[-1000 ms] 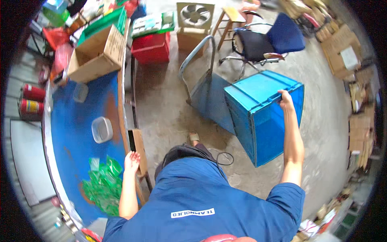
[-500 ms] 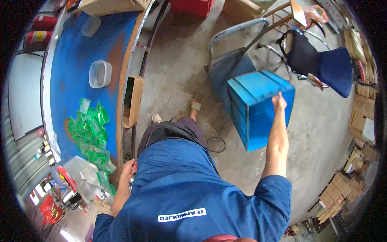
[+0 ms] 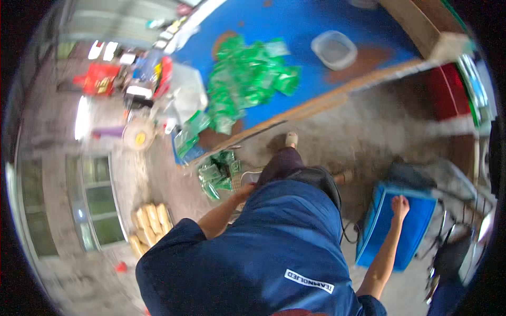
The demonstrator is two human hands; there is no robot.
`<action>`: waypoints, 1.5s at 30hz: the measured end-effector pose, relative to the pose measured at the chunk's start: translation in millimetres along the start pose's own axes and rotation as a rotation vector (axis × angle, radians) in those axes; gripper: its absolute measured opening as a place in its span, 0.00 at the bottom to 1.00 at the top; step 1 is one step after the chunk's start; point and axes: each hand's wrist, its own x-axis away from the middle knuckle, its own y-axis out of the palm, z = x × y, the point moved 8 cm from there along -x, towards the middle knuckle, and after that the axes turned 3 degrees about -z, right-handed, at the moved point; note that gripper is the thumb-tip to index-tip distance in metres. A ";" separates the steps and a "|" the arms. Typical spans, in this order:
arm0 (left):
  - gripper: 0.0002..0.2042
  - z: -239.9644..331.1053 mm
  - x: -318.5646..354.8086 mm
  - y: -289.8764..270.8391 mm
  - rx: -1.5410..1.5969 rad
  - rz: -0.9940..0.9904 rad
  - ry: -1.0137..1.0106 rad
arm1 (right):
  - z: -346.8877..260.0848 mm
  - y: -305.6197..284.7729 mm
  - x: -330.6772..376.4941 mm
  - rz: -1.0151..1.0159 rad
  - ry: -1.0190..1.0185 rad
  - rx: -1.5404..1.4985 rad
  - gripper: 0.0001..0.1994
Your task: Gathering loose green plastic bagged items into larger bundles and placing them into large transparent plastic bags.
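My right hand (image 3: pixel 400 205) is closed at the upper rim of a blue plastic crate (image 3: pixel 408 239). The crate stands on my right with its open side toward me. My left hand (image 3: pixel 245 191) hangs low at my left side, its fingers blurred and partly hidden against my clothes. A pale basket-like container (image 3: pixel 246 179) is next to it. Ahead of me, a heap of green plastic packets (image 3: pixel 247 76) lies on a blue-topped table (image 3: pixel 295 31).
A translucent plastic tub (image 3: pixel 334 50) stands on the table. More green packets (image 3: pixel 217 171) sit below the table edge. A trolley (image 3: pixel 416 174) and a dark chair (image 3: pixel 452 255) are beside the crate. Several tan rolls (image 3: pixel 150 224) are stacked on the left floor.
The view has swung left, bringing the table and green packets to the front and the crate lower right. My right arm stays reached out to the crate; my left hand is still low.
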 end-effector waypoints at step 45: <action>0.18 -39.1 -37.7 -178.3 0.645 -0.332 0.165 | -17.2 619.1 206.8 -1.448 0.449 1.182 0.09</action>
